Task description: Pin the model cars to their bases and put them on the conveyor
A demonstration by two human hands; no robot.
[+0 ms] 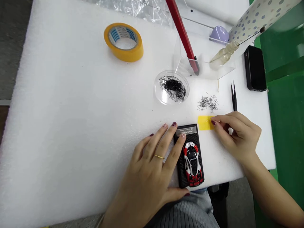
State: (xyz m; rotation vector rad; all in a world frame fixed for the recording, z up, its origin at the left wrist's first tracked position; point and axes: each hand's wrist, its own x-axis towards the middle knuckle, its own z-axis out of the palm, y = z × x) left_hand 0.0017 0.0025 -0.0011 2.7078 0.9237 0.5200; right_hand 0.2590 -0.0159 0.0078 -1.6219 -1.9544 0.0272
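Observation:
My left hand (152,164) lies with fingers spread against the left side of a black display base (180,158), one fingertip on its nameplate and the thumb by its near edge. A red, white and black toy car (192,163) sits on that base. Thumb and forefinger of my right hand (235,134) pinch the right end of a short piece of yellow tape (204,123) on the white foam surface. Just beyond the tape is a loose scatter of fine black bristle-like bits (209,104). Black tweezers (234,96) lie beyond my right hand.
A clear round dish (159,95) holds more black bits. Behind it, a clear box (204,71) carries a red utility knife (182,34) and a needle-tipped tool (224,54). A yellow tape roll (128,55) lies far left of it. A black box-shaped device (255,68) stands at right.

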